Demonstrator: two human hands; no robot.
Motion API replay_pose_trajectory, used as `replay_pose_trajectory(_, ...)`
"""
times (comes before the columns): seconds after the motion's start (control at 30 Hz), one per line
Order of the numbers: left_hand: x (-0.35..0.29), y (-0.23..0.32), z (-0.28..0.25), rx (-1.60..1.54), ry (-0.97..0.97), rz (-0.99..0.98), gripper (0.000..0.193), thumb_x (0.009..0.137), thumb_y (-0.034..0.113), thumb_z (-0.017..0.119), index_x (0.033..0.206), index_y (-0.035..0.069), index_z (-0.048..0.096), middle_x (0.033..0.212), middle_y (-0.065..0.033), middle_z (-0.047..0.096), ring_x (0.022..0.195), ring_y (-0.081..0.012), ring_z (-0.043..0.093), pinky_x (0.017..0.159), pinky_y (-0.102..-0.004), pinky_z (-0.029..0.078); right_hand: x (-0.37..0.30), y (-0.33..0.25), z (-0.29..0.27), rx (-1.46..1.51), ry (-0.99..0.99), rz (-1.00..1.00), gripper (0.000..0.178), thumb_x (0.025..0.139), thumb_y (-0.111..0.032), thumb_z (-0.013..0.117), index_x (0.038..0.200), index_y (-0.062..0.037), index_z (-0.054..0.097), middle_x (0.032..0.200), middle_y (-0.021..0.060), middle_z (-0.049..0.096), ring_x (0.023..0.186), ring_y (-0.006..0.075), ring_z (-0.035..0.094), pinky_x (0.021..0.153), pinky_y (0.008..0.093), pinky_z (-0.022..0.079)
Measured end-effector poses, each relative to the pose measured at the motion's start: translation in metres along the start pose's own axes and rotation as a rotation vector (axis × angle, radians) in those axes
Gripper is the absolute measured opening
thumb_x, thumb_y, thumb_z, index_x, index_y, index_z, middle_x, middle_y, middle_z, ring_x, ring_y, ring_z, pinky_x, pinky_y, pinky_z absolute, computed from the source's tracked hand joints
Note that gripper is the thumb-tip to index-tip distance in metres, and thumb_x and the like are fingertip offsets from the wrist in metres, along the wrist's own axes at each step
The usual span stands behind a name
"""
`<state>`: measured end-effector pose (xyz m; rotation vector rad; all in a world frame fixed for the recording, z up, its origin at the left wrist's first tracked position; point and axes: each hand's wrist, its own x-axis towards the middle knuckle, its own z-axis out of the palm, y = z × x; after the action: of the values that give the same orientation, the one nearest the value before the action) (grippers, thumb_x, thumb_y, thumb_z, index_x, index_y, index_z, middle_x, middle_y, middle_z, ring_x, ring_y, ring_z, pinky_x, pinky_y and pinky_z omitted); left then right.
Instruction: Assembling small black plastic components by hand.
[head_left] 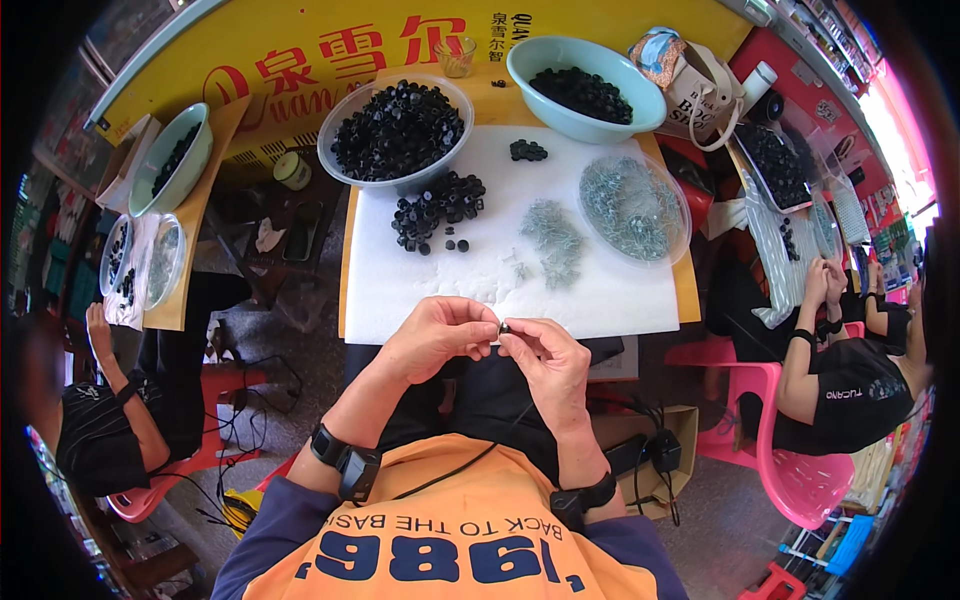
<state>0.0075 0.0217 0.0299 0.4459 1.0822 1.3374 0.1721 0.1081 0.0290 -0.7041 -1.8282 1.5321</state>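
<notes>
Both hands meet just past the table's near edge. My left hand [440,335] pinches a small black round piece [503,328] between thumb and forefinger. From the other side, my right hand [552,362] closes its fingertips on the same piece. Most of it is hidden by the fingers. On the white sheet [420,295] beyond lies a loose pile of black round caps [440,205], with a few strays beside it. A heap of thin silvery screw-like pieces [553,240] is spread right of centre. A small cluster of black caps [528,150] sits farther back.
A clear tub of black caps [345,170] stands back left and a pale green basin [520,75] back right. A shallow clear tray [685,235] holds more silvery pieces. Co-workers sit at side tables, one on a pink chair [770,450]. Cables [265,400] lie on the floor.
</notes>
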Motion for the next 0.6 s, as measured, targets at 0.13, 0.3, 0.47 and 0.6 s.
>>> replay_pose_trajectory(0.13, 0.009, 0.0, -0.002, 0.058, 0.114, 0.084, 0.019, 0.087, 0.012, 0.068, 0.101, -0.002, 0.065, 0.084, -0.006, 0.066, 0.071, -0.0105, 0.063, 0.064, -0.0228, 0.051, 0.001, 0.001, -0.001, 0.141, 0.058, 0.121, 0.018, 0.085, 0.004, 0.067, 0.103, 0.0055, 0.066, 0.092, 0.0072, 0.067, 0.076, 0.0118, 0.067, 0.069, 0.0215, 0.053)
replay_pose_trajectory(0.3, 0.042, 0.0, -0.027, 1.048, 0.623, 0.57, 0.017, 0.085, 0.008, 0.063, 0.099, -0.002, 0.064, 0.087, -0.0173, 0.06, 0.078, -0.0301, 0.062, 0.069, -0.0371, 0.049, 0.0, 0.007, -0.01, 0.288, 0.093, 0.185, 0.018, 0.085, 0.004, 0.066, 0.103, 0.0065, 0.066, 0.091, 0.0058, 0.065, 0.076, 0.0112, 0.064, 0.071, 0.0215, 0.052)
replay_pose_trajectory(0.47, 0.076, -0.002, -0.038, 1.432, 0.663, 0.567, 0.016, 0.082, 0.005, 0.065, 0.096, -0.003, 0.062, 0.091, -0.0169, 0.053, 0.086, -0.0345, 0.055, 0.076, -0.0405, 0.046, -0.001, 0.009, -0.012, 0.323, 0.089, 0.224, 0.019, 0.085, 0.002, 0.067, 0.104, 0.0067, 0.065, 0.093, 0.0062, 0.065, 0.076, 0.0109, 0.064, 0.071, 0.022, 0.052)
replay_pose_trajectory(0.6, 0.083, -0.008, -0.043, 1.574, 0.57, 0.74, 0.015, 0.078, 0.004, 0.064, 0.092, 0.0, 0.06, 0.093, -0.0163, 0.055, 0.09, -0.0333, 0.057, 0.078, -0.0403, 0.048, -0.001, 0.01, -0.015, 0.309, 0.094, 0.19, 0.019, 0.085, 0.002, 0.067, 0.103, 0.0064, 0.066, 0.093, 0.0064, 0.064, 0.077, 0.0108, 0.063, 0.072, 0.022, 0.052)
